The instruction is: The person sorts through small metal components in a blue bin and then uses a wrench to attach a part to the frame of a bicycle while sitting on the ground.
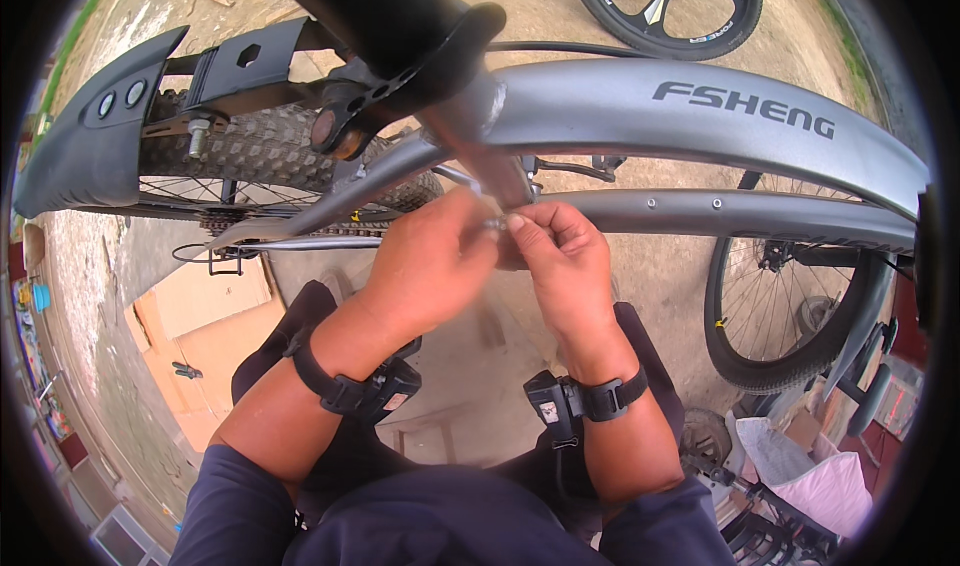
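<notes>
Under the grey frame (pixel 700 106) of a bicycle, where the seat tube meets the lower tube, both hands pinch one small metal fastener (pixel 494 223): left hand (pixel 435 256) steadying, right hand (pixel 560 256) closed on it with its fingertips. The work looks mid-fitting; turning the part further calls for a firm hold and a straight twist. Behind, the knobby rear tyre (pixel 260 146) stands clear.

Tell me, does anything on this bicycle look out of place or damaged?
One thing stands out: a loose black wheel lies flat on the ground beyond the grey frame, apart from any bicycle. Both hands, left hand and right hand, pinch a small metal part by the frame. No damage shows clearly.
</notes>
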`<state>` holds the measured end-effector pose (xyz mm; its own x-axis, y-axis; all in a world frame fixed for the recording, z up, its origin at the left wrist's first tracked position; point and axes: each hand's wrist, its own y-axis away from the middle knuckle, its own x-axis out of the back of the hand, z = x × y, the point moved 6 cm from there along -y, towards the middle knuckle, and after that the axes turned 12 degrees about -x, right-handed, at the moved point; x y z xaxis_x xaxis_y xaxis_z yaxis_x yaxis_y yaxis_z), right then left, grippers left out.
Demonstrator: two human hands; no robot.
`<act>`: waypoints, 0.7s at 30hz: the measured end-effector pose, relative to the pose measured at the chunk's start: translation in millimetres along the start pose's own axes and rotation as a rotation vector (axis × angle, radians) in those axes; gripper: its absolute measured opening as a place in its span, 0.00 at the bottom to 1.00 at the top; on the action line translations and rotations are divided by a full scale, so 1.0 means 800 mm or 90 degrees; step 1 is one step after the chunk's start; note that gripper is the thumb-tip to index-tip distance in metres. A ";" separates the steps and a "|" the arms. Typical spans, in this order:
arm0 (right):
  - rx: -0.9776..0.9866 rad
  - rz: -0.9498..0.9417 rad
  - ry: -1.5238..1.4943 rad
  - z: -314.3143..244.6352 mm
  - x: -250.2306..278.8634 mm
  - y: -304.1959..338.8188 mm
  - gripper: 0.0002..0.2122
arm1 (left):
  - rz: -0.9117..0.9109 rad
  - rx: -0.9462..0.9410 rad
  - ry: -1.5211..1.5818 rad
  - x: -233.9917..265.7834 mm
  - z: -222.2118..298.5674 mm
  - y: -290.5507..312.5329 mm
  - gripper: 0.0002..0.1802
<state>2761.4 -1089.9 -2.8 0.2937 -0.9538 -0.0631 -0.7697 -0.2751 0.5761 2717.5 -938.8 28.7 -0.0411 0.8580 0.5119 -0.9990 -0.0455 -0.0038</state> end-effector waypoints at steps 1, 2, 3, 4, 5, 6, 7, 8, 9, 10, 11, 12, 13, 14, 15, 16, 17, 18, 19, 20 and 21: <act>0.000 -0.001 -0.023 -0.001 -0.001 0.000 0.06 | -0.001 -0.004 -0.002 0.000 0.000 0.000 0.07; 0.000 -0.002 -0.046 -0.001 -0.002 0.001 0.05 | -0.001 0.002 0.004 -0.001 -0.001 0.000 0.07; 0.000 -0.002 -0.070 -0.001 -0.004 0.002 0.05 | -0.002 0.008 0.010 -0.001 -0.001 0.000 0.07; 0.003 0.004 -0.070 -0.003 -0.005 0.003 0.05 | -0.003 0.013 0.016 -0.001 -0.001 0.000 0.07; 0.007 0.009 -0.071 -0.004 -0.006 0.005 0.05 | -0.003 0.015 0.018 -0.002 -0.001 0.001 0.07; 0.011 0.015 -0.071 -0.005 -0.007 0.007 0.05 | -0.004 0.016 0.021 -0.002 -0.001 0.001 0.07; 0.010 0.015 -0.073 -0.004 -0.008 0.007 0.05 | -0.004 0.018 0.023 -0.003 -0.001 0.001 0.07; 0.008 0.016 -0.075 -0.004 -0.010 0.007 0.05 | -0.005 0.017 0.026 -0.003 -0.001 0.002 0.06; 0.007 0.017 -0.077 -0.004 -0.011 0.007 0.05 | -0.005 0.017 0.028 -0.003 -0.003 0.002 0.06; 0.003 0.015 -0.087 -0.004 -0.012 0.008 0.05 | -0.006 0.017 0.031 -0.003 -0.004 0.002 0.06; -0.001 0.014 -0.096 -0.006 -0.013 0.010 0.05 | -0.004 0.009 0.032 -0.003 -0.005 0.003 0.06; -0.006 0.012 -0.105 -0.007 -0.013 0.011 0.05 | -0.001 0.001 0.032 -0.003 -0.006 0.003 0.06; -0.009 0.008 -0.114 -0.007 -0.014 0.010 0.05 | 0.001 -0.006 0.033 -0.003 -0.006 0.004 0.06; -0.013 0.005 -0.124 -0.007 -0.013 0.010 0.05 | -0.002 -0.008 0.033 -0.003 -0.006 0.004 0.06; -0.017 0.002 -0.133 -0.006 -0.013 0.010 0.05 | -0.004 -0.010 0.033 -0.003 -0.005 0.003 0.06; -0.014 0.005 -0.130 -0.007 -0.013 0.010 0.05 | -0.007 -0.012 0.034 -0.003 -0.004 0.003 0.06; -0.012 0.007 -0.126 -0.007 -0.013 0.011 0.05 | -0.009 -0.010 0.037 -0.003 -0.005 0.004 0.06; -0.009 0.009 -0.123 -0.008 -0.012 0.011 0.05 | -0.010 -0.008 0.040 -0.004 -0.006 0.005 0.06; -0.008 0.011 -0.120 -0.010 -0.013 0.011 0.05 | -0.012 -0.006 0.043 -0.004 -0.007 0.005 0.06; -0.006 0.012 -0.116 -0.012 -0.013 0.012 0.06 | -0.017 -0.002 0.064 -0.004 -0.009 0.006 0.05; -0.004 0.013 -0.113 -0.013 -0.013 0.013 0.06 | -0.022 0.002 0.085 -0.004 -0.012 0.006 0.05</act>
<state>2756.6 -1081.3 12.5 0.1734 -0.9656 -0.1937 -0.7703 -0.2555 0.5843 2712.6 -936.8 19.3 -0.0097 0.9196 0.3928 -0.9998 -0.0166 0.0141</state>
